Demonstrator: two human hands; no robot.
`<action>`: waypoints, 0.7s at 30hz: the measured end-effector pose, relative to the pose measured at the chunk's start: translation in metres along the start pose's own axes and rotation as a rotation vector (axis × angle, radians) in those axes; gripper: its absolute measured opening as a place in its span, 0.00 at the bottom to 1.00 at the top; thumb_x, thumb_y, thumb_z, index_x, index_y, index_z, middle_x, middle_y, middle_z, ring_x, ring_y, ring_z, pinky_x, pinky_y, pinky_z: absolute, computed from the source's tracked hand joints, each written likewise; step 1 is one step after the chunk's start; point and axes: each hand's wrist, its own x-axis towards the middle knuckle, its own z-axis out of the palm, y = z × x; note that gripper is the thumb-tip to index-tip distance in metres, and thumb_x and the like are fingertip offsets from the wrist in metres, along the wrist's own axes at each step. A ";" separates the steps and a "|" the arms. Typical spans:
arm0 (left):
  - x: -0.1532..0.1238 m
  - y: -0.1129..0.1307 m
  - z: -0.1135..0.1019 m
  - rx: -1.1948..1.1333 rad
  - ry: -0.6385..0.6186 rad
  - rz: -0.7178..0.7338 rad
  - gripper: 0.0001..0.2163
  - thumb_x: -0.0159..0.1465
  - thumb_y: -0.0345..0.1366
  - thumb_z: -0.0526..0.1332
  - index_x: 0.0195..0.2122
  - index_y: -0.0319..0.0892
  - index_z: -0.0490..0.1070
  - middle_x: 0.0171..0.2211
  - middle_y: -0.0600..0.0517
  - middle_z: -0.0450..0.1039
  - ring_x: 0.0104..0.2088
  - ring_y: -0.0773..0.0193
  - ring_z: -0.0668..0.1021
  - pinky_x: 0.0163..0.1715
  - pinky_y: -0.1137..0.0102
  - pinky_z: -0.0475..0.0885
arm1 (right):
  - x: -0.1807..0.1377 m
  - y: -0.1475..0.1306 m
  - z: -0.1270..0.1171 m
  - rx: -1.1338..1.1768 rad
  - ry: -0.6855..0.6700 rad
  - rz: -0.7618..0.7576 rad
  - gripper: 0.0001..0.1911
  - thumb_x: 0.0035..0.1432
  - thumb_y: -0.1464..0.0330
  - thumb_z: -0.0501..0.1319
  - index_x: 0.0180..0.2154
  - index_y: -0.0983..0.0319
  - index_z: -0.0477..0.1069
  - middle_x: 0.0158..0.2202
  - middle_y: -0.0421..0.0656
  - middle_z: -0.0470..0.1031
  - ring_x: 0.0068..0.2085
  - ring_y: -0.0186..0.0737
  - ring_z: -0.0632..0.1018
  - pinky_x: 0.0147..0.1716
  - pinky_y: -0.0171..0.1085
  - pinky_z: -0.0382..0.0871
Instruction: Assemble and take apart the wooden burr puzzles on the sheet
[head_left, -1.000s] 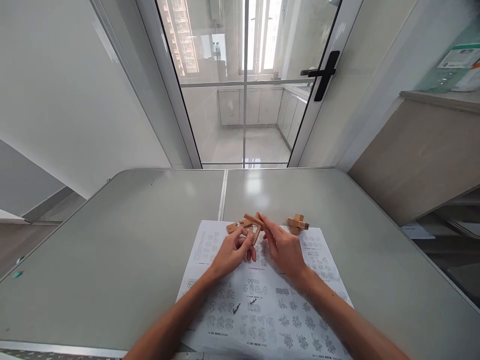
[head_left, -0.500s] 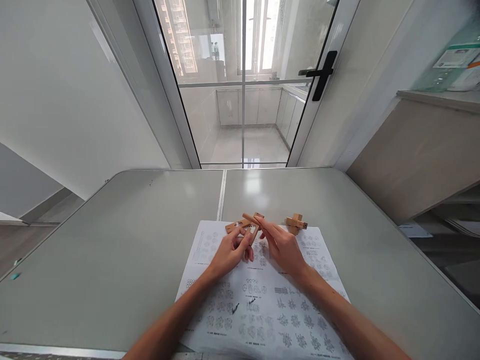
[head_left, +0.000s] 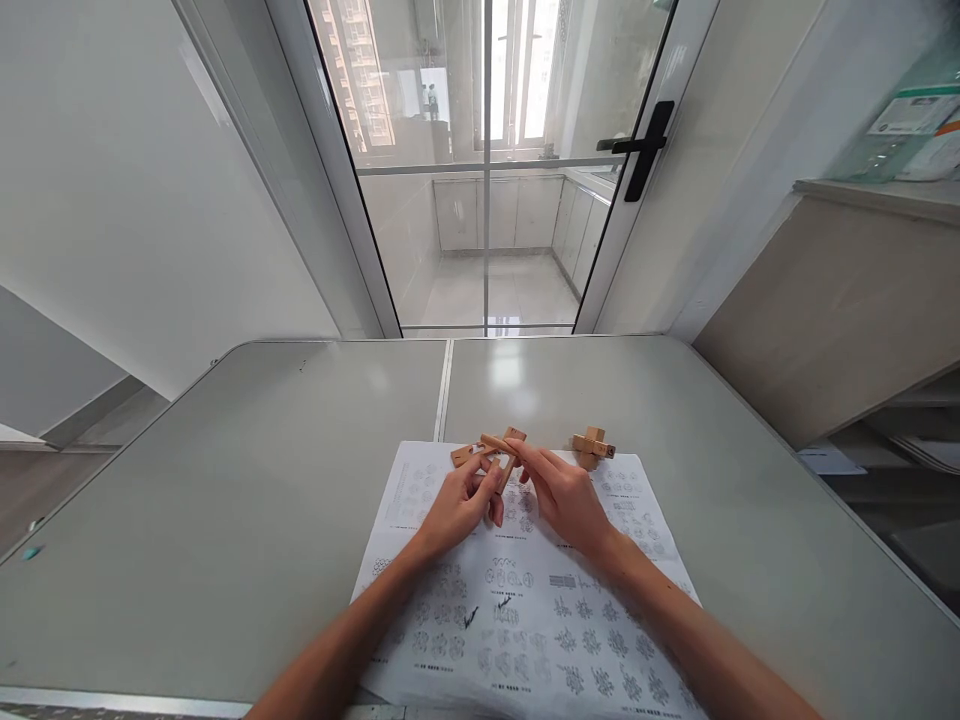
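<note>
Both my hands meet over the far end of a printed instruction sheet [head_left: 525,610] on the grey table [head_left: 225,480]. My left hand [head_left: 459,505] pinches a set of crossed wooden puzzle bars [head_left: 501,447], fingers closed round the lower bar. The fingertips of my right hand [head_left: 564,493] grip the upper bar of the same piece from the right. A small assembled wooden cross puzzle [head_left: 593,446] lies on the table just beyond the sheet's far right corner, apart from both hands.
A glass door [head_left: 487,170] with a black handle [head_left: 645,145] stands behind the table. At the right a wooden counter [head_left: 847,290] holds papers. A small teal object [head_left: 31,551] lies near the table's left edge.
My right fingertips have slid a little left along the upper bar, which now lies lower and flatter. The left hand has barely moved.
</note>
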 end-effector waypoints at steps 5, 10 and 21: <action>0.000 0.001 0.001 0.004 0.015 0.005 0.20 0.72 0.56 0.56 0.34 0.45 0.62 0.18 0.56 0.71 0.21 0.66 0.73 0.27 0.71 0.66 | 0.001 -0.002 0.000 -0.027 0.011 -0.008 0.29 0.70 0.78 0.51 0.67 0.54 0.66 0.38 0.41 0.80 0.34 0.40 0.81 0.34 0.38 0.78; 0.001 -0.001 0.000 0.048 0.063 0.020 0.20 0.73 0.55 0.55 0.34 0.44 0.65 0.20 0.56 0.72 0.22 0.65 0.73 0.29 0.70 0.68 | 0.001 -0.002 0.001 -0.008 0.048 0.037 0.24 0.73 0.73 0.52 0.66 0.54 0.68 0.43 0.43 0.83 0.35 0.41 0.83 0.36 0.39 0.79; 0.015 -0.030 -0.025 0.855 0.535 0.313 0.10 0.71 0.39 0.61 0.51 0.43 0.72 0.49 0.44 0.73 0.51 0.50 0.74 0.53 0.56 0.71 | 0.006 -0.006 -0.001 0.199 0.124 0.249 0.19 0.77 0.64 0.53 0.63 0.56 0.71 0.47 0.46 0.84 0.33 0.39 0.83 0.33 0.39 0.78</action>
